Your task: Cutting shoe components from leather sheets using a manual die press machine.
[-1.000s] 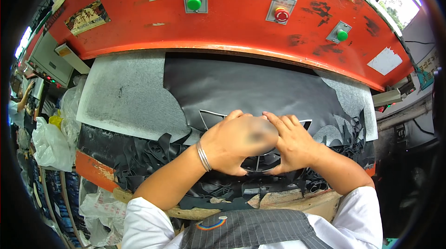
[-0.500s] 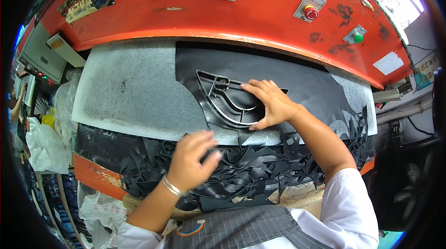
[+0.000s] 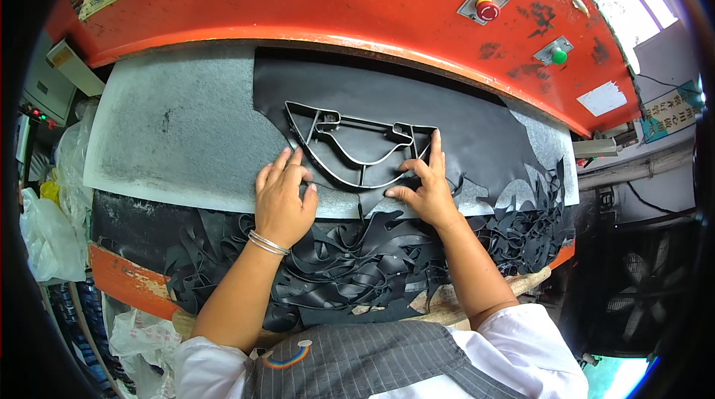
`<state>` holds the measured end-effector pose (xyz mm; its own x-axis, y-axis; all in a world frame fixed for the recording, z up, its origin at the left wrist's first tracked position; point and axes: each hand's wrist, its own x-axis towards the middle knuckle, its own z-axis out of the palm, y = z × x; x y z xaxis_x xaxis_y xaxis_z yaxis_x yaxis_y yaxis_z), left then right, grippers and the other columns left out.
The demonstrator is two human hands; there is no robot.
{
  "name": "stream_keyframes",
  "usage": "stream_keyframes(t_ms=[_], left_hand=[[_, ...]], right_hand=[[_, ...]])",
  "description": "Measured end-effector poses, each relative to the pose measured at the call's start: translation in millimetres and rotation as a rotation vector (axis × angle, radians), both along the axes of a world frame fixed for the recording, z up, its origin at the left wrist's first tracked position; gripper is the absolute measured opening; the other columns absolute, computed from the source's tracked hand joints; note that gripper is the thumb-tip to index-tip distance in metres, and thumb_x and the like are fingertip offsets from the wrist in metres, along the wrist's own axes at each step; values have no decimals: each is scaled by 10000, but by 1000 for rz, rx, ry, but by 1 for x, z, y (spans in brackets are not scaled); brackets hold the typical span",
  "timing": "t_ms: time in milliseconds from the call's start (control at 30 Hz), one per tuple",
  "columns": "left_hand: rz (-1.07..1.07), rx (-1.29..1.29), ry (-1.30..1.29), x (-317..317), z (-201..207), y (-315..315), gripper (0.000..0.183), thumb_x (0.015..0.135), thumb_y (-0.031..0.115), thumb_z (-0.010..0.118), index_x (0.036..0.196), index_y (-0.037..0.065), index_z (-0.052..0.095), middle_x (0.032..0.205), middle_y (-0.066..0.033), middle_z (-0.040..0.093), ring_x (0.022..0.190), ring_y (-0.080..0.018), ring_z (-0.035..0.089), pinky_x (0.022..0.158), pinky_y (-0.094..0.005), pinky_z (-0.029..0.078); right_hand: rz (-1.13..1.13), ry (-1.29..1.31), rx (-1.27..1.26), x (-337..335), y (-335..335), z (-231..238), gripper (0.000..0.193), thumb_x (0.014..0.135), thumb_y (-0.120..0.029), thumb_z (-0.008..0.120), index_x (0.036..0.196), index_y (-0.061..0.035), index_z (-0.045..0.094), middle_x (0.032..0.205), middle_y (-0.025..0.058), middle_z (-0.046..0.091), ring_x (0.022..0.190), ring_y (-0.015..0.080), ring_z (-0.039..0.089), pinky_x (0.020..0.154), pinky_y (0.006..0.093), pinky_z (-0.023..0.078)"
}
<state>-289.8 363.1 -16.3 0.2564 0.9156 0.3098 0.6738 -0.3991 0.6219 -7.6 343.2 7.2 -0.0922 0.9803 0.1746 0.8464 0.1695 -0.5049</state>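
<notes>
1. The metal cutting die (image 3: 357,147) lies flat on the black sheet (image 3: 454,119), just in front of the orange press head (image 3: 313,8).
2. Your left hand (image 3: 283,198) rests at the die's near left edge, grip spread, fingers flat.
3. Your right hand (image 3: 424,187) presses the die's near right corner, grip spread, forefinger along its rim.
4. Black offcuts (image 3: 350,265) pile on the counter (image 3: 171,131) nearer you than the die.

Metal shape on dark, soft sheet

The cutting frame (image 3: 357,147) is thin shiny metal. The black sheet (image 3: 462,127) looks smooth and matt. The grey board (image 3: 179,131) looks rough. At 12 o'clock, the orange press (image 3: 298,4) is scratched painted metal.
</notes>
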Motion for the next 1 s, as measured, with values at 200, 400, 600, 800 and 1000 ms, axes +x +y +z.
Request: stream_keyframes(t_ms=[200,400,600,800,1000], left_hand=[[2,-36,29,5,0,5,224,812,145,623,1005,52,559,1333,-177,573,1364,-322,410,1102,-493,255],[0,-43,7,9,6,1,165,803,140,625,922,74,531,1343,-196,568,1368,-329,411,1105,-477,255],[4,60,43,16,13,0,201,777,133,646,936,63,546,1315,-218,577,1328,-340,452,1092,-464,295],[164,17,-261,-1,20,-13,293,826,85,653,1092,12,556,1287,-196,579,1246,-333,514,1030,-405,397],[76,515,-380,41,163,-37,76,879,82,634,861,8,630,823,-128,645,772,-281,599,714,-359,464]], right_hand=[[30,63,149,8,13,-14,412,593,-276,888,855,-75,643,1534,308,200,1373,550,258,1114,534,298],[37,52,186,11,7,-16,428,583,-299,883,851,-72,636,1521,268,282,1360,556,276,1108,553,302],[55,13,201,17,2,-7,513,618,-359,857,983,-89,618,1513,278,271,1350,580,259,1099,598,281],[-141,90,284,55,-61,11,935,728,-404,808,1455,-54,337,1558,298,113,1438,451,178,1137,563,202],[-609,376,1046,161,-41,152,555,1046,-316,380,1454,49,289,1550,262,194,1460,341,173,1178,418,143]])
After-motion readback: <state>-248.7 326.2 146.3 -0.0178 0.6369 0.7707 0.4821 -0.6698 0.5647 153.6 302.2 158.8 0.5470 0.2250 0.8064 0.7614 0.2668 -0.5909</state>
